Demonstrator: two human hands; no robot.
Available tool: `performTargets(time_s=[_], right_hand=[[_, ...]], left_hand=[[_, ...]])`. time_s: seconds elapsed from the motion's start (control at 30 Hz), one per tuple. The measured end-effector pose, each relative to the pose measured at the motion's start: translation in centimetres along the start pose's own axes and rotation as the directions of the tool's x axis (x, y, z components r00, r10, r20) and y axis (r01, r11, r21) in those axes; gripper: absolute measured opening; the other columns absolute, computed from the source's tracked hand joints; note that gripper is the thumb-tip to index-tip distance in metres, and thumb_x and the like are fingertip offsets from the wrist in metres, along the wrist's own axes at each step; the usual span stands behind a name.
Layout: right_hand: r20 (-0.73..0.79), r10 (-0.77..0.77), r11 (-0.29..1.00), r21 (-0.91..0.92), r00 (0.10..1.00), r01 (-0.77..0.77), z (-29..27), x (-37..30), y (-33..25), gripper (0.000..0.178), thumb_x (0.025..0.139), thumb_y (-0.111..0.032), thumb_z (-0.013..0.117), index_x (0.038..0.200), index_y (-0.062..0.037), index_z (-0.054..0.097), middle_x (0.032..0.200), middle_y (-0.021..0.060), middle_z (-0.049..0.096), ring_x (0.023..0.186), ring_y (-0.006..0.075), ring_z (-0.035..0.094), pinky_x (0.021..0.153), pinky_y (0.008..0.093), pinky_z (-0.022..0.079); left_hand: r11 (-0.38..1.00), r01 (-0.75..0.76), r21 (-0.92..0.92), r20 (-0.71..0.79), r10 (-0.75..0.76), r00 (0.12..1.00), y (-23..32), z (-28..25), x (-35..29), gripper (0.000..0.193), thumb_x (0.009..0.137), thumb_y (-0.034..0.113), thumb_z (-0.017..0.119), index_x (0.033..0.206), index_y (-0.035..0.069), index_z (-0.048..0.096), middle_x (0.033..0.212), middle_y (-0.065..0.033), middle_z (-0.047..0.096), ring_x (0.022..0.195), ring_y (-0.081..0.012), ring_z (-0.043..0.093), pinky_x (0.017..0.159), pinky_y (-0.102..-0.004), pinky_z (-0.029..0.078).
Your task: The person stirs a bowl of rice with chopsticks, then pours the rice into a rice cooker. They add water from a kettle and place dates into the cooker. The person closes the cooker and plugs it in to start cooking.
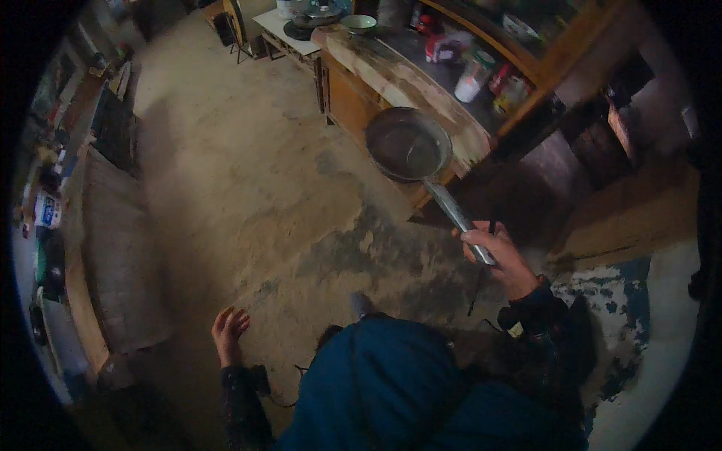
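Observation:
A frying pan (408, 143) with a dark round bowl and a long silvery handle is held out ahead on the right, in front of a wooden cabinet. My right hand (500, 252) is wrapped round the end of that handle. A thin dark strip shows beside the fingers, too dim to make out. Low on the left, my left hand (230, 331) hangs above the floor with loosely bent fingers and nothing in it. Both forearms wear dark sleeves.
The wooden cabinet (350, 94) carries jars, packets and a pale bowl (359, 24). Beyond it stands a small white table (282, 31) with pots. A cluttered counter with a cloth front (124, 255) runs along the left. The earthen floor (233, 165) has dark patches.

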State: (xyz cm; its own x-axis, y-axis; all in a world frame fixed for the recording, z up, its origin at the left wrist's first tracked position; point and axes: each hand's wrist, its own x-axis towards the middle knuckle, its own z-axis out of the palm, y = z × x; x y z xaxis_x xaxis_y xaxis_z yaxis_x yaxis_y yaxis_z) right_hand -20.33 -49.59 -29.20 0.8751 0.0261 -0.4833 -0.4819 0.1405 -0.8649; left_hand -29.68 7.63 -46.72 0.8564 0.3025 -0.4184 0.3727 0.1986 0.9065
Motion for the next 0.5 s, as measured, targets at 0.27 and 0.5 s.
performTargets(time_s=[0.27, 0.5], right_hand=[[0.062, -0.012, 0.988, -0.151, 0.998, 0.021, 12.2, 19.1, -10.2, 0.037, 0.086, -0.031, 0.064, 0.105, 0.0014, 0.063, 0.064, -0.0009, 0.056, 0.055, 0.0051, 0.052, 0.052, 0.0201, 0.038], [0.075, -0.009, 1.000, 0.013, 0.997, 0.008, 22.1, 36.8, -19.9, 0.030, 0.087, -0.022, 0.066, 0.100, 0.0042, 0.065, 0.060, 0.0011, 0.058, 0.048, 0.0062, 0.049, 0.046, 0.0199, 0.034]], left_hand=[[0.997, 0.049, -0.051, -0.391, -0.065, 0.918, 2.9, -16.5, 9.5, 0.044, 0.092, 0.025, 0.066, 0.126, 0.001, 0.053, 0.114, -0.0182, 0.065, 0.096, -0.0260, 0.068, 0.077, -0.0326, 0.057], [0.995, -0.076, -0.062, -0.386, 0.046, 0.921, 14.4, -17.5, 31.3, 0.041, 0.092, 0.026, 0.067, 0.123, 0.002, 0.055, 0.112, -0.0154, 0.066, 0.091, -0.0239, 0.068, 0.078, -0.0332, 0.058]])
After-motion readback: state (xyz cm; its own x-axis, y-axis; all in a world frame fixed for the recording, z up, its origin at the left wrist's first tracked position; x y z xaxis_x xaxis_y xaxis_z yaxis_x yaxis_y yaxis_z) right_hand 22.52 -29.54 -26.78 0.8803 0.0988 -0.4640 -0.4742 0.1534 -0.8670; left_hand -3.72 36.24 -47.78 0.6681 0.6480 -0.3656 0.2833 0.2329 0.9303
